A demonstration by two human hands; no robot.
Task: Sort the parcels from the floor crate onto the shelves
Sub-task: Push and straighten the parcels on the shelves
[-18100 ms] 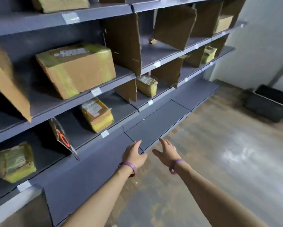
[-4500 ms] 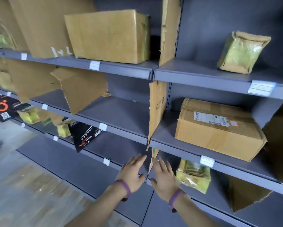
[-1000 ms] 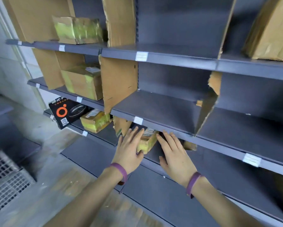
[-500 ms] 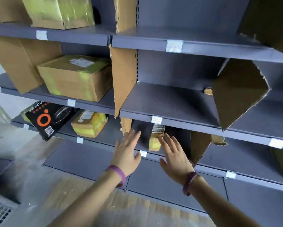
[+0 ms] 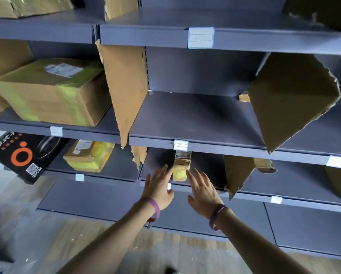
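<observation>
Parcel (image 5: 181, 167) upright on shelf (image 5: 250, 195), between left hand (image 5: 158, 187) and right hand (image 5: 203, 191); fingers (image 5: 166, 176) straight, spread, holding nothing.

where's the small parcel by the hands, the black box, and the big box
small parcel (image 5: 181, 172), head view, its yellow lower front
black box (image 5: 27, 153), head view, its printed face
big box (image 5: 47, 99), head view, its front side

Bare shelf bay (image 5: 193, 119) between cardboard dividers (image 5: 126, 86)
</observation>
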